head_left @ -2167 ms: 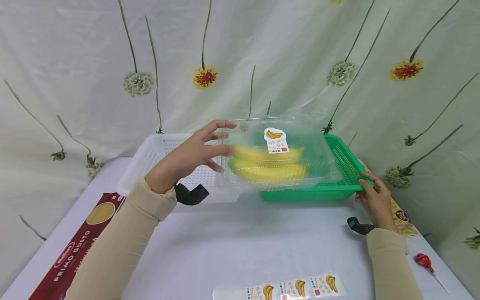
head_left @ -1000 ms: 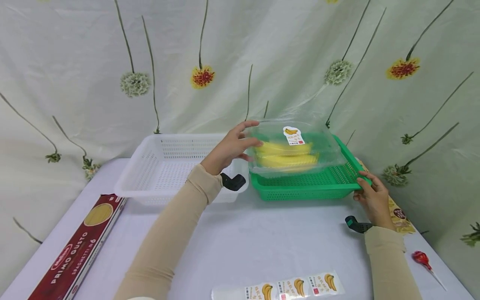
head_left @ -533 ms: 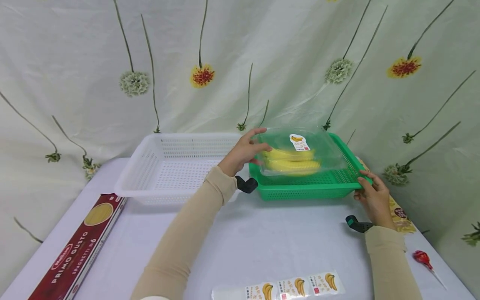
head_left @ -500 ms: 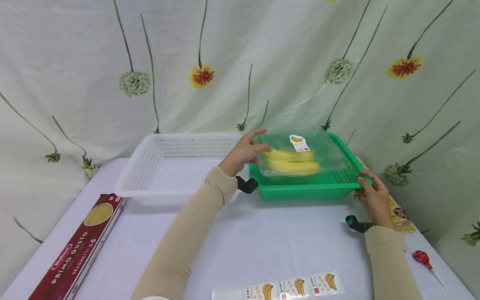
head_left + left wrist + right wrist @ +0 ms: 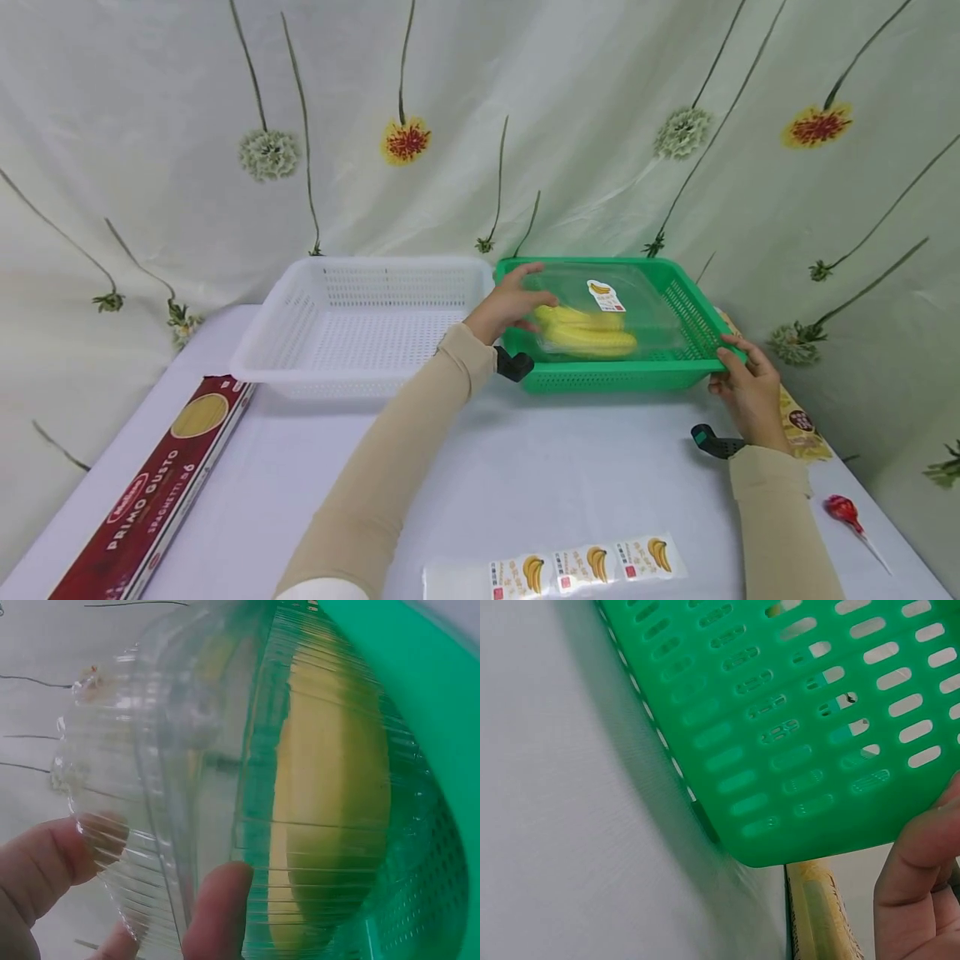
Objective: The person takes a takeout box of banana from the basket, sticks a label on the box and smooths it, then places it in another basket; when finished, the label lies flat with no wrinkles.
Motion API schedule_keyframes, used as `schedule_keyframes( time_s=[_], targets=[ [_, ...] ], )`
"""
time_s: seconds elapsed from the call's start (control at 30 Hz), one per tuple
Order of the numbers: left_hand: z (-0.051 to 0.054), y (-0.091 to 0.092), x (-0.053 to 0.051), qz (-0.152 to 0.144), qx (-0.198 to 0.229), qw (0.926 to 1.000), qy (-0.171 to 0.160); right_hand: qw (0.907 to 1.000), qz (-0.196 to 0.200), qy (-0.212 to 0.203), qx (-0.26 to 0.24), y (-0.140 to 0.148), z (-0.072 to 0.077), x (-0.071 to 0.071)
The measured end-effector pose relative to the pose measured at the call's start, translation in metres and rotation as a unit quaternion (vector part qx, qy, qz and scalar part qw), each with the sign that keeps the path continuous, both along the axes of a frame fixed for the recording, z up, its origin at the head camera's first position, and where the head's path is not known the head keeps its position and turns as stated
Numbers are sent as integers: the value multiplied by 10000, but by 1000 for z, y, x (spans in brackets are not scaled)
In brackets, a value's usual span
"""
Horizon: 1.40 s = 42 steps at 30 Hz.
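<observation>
My left hand (image 5: pixel 506 304) grips the left end of a clear plastic clamshell box (image 5: pixel 660 321). Yellow bananas (image 5: pixel 592 340) show through it, and a white banana label (image 5: pixel 606 296) is stuck on its lid. The box lies low inside the green basket (image 5: pixel 615 381), tilted a little; whether it touches the bottom I cannot tell. Up close in the left wrist view, the thumb (image 5: pixel 220 911) presses the ribbed side of the box. At the front right corner, my right hand (image 5: pixel 752 392) pinches the basket's rim, with a finger also seen in the right wrist view.
Left of the green basket stands a white basket (image 5: pixel 315 385). A red spaghetti pack (image 5: pixel 150 492) lies at the left edge. A strip of banana stickers (image 5: pixel 585 572) is in front; a red lollipop (image 5: pixel 843 510) and a yellow bag (image 5: pixel 802 427) are at right.
The left hand has carried the clamshell box rightward from between the two baskets and lowered it into the green one. The right hand has stayed at the basket's corner.
</observation>
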<state>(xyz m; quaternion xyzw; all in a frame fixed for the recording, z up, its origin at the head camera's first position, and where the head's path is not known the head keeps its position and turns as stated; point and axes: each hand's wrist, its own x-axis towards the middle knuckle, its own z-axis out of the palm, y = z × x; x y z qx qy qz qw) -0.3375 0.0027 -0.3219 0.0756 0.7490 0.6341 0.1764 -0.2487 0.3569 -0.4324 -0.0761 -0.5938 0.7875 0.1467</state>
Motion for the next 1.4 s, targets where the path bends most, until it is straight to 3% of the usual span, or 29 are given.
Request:
schedule_keyframes(
  time_s=[0.23, 0.43, 0.8, 1.03, 1.23, 1.4],
  targets=[
    [2, 6, -3, -127, -216, 9997, -22, 10000, 19, 61, -67, 1, 5, -5],
    [-3, 7, -4, -48, -397, 9990, -200, 10000, 60, 2, -58, 0, 5, -7],
    [-15, 15, -6, 11, -347, 9990, -277, 10000, -7, -79, 30, 0, 4, -4],
    [-12, 22, -7, -17, -235, 9995, -197, 10000, -45, -16, -1, 2, 6, -1],
    [-17, 25, -6, 20, -742, 9972, -81, 10000, -17, -89, 22, 1, 4, -2],
    [-23, 29, -6, -126, -840, 9964, -74, 9999, -39, -116, 99, 2, 4, -1]
  ],
)
